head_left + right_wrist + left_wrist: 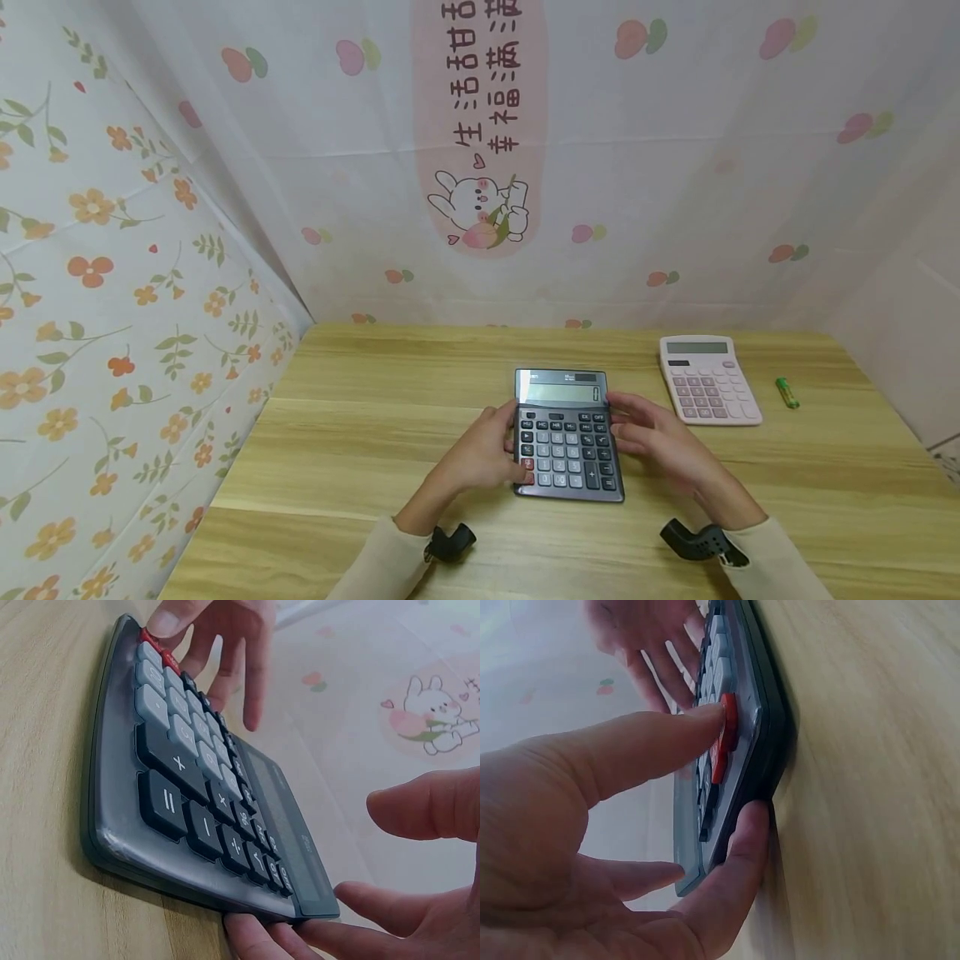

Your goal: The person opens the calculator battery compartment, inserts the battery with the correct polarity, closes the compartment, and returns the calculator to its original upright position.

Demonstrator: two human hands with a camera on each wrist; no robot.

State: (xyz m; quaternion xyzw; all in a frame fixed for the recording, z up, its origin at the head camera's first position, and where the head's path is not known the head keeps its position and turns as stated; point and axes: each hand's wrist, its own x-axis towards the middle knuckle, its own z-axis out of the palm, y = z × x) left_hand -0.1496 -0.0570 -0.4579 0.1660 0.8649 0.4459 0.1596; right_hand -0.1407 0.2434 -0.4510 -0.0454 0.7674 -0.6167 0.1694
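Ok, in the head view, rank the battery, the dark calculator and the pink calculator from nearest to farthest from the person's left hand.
From the left hand:
1. Dark calculator: touching that hand, on its right.
2. Pink calculator: farther right, beyond the dark one.
3. Battery: farthest, right of the pink calculator.

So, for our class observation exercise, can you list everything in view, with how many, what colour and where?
dark calculator: 1, dark grey with grey, black and red keys, between the hands
pale calculator: 1, pale pink, table's right side
battery: 1, green, right of pale calculator
table: 1, yellowish wood, below everything
rabbit-print cloth: 1, whitish, behind table
flowered cloth: 1, white with orange and green, left
wrist mounts: 2, black, one per wrist
sleeves: 2, cream, one per arm
left grip: 1, bare, thumb on a red key
right grip: 1, bare, at dark calculator's right edge
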